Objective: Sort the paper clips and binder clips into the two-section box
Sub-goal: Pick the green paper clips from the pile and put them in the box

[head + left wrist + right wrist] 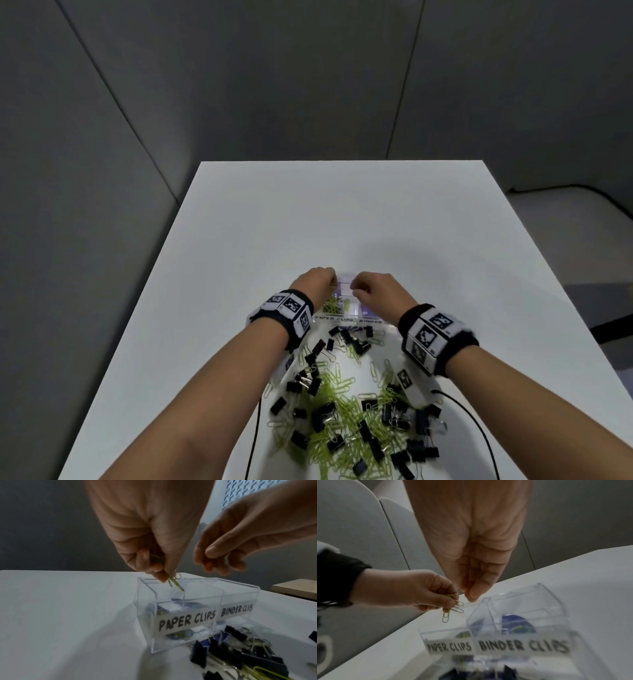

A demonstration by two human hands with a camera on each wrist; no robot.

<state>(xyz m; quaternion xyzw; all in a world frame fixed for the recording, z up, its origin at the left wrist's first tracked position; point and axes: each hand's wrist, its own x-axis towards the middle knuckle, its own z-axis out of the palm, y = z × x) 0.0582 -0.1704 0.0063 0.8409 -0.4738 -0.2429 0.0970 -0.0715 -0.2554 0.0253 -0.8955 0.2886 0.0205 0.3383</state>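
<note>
Box: the clear two-section box (pixel 187 616) stands on the white table (pixel 239 240), its front labels reading PAPER CLIPS on the left and BINDER CLIPS on the right.
Left hand: the left hand (pixel 145 534) hangs over the PAPER CLIPS section, fingertips pinched together on a small bunch of green paper clips (pixel 449 608); about three show, the exact count unclear.
Right hand: the right hand (pixel 471 547) is just beside it above the box, fingers bunched downward; whether they hold anything cannot be told.
Wrist views only: the labels' lettering and the pinched clips.
Head view only: the mixed pile (pixel 349 407) of black binder clips and green paper clips near the person, too many to count.
</note>
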